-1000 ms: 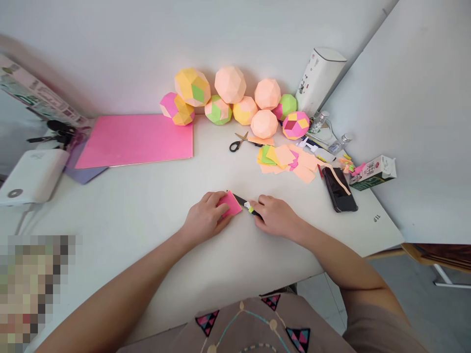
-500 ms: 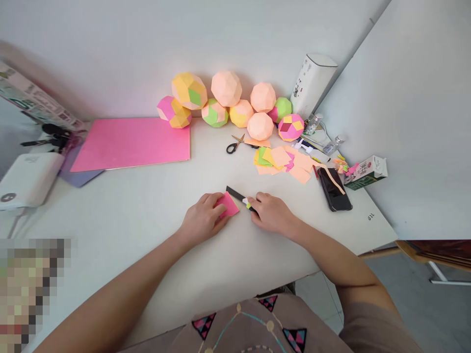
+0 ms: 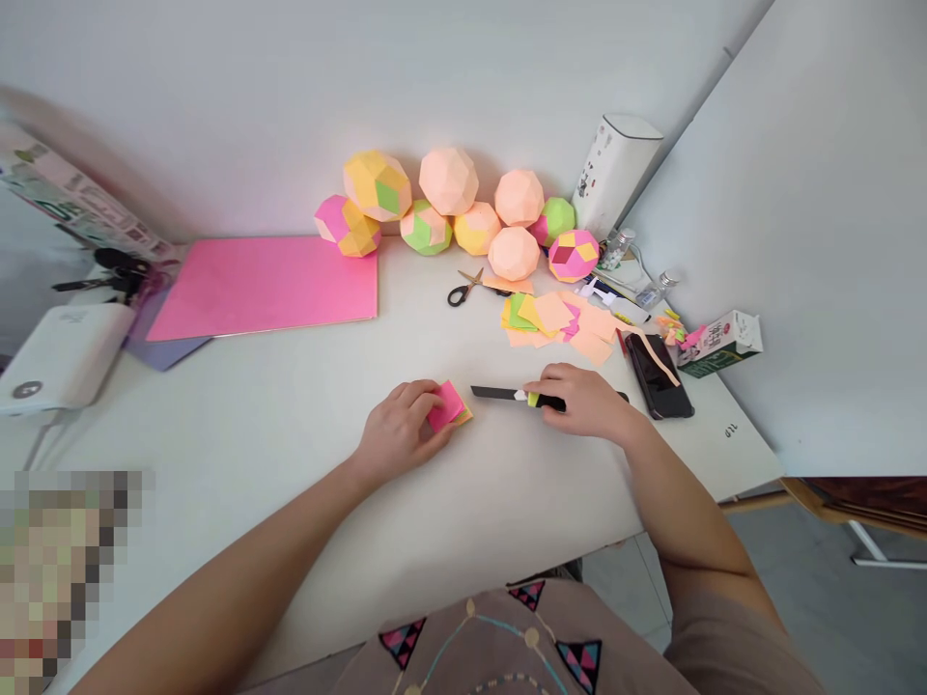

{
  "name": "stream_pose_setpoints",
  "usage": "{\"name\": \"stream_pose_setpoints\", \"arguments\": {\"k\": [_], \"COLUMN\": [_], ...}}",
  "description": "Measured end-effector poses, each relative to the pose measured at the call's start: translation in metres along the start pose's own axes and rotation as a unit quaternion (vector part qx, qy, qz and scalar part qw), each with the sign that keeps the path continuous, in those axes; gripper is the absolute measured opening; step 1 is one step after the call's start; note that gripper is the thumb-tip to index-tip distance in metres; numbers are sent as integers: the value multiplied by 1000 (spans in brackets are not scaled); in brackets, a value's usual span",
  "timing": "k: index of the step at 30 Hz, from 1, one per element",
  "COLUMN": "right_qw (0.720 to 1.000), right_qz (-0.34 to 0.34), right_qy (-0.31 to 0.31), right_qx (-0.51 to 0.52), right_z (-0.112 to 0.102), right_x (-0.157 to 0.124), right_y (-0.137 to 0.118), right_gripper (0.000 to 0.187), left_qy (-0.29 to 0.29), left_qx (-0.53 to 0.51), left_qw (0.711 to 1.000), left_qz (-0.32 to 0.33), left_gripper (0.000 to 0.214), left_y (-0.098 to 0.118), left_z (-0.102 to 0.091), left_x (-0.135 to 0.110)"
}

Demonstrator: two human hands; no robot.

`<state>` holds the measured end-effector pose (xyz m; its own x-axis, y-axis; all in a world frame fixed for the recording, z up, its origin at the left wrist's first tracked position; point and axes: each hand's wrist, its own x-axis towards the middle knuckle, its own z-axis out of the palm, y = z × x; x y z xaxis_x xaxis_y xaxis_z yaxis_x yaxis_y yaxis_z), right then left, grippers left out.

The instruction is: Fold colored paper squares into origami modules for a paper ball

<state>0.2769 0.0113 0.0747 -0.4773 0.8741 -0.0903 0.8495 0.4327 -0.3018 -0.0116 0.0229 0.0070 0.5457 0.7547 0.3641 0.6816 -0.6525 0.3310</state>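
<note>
"How far along, would you say, taking the paper stack (image 3: 444, 406) as the dial's centre and the wall as twelve?"

"Partway, I'd judge. The paper balls (image 3: 449, 180) around twelve look finished, while loose paper pieces (image 3: 554, 311) lie flat at two. The stack itself is on the near part of the table (image 3: 325, 598), pinched between the left hand's (image 3: 401, 425) thumb and fingers, its pink top sheet askew over yellowish layers."

"And the cutting?"

"The right hand (image 3: 579, 401), at three, is curled round the craft knife (image 3: 527, 397), blade out, tip just beside the stack but apart from it. Whether any cut remains, I can't tell; the layers look separate, not joined into anything."
</note>
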Motion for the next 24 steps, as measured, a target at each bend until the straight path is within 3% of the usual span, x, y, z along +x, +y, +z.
{"name": "stream_pose_setpoints", "arguments": {"k": [9, 13, 17, 24], "right_qw": [996, 994, 992, 988], "right_qz": [-55, -79, -95, -121], "right_qy": [-35, -22, 0, 33], "right_qx": [53, 70, 84, 88], "right_z": [-3, -1, 2, 10], "right_x": [-3, -2, -1, 1], "right_y": [4, 3, -1, -2], "right_gripper": [45, 44, 43, 41], "left_qy": [15, 12, 13, -3], "left_qx": [-39, -38, -27, -6], "left_qw": [999, 999, 1000, 1000], "left_qz": [-26, -33, 5, 16], "left_gripper": [16, 27, 32, 19], "left_y": [3, 3, 0, -4], "left_z": [-1, -1, 0, 2], "left_x": [0, -1, -2, -3]}}
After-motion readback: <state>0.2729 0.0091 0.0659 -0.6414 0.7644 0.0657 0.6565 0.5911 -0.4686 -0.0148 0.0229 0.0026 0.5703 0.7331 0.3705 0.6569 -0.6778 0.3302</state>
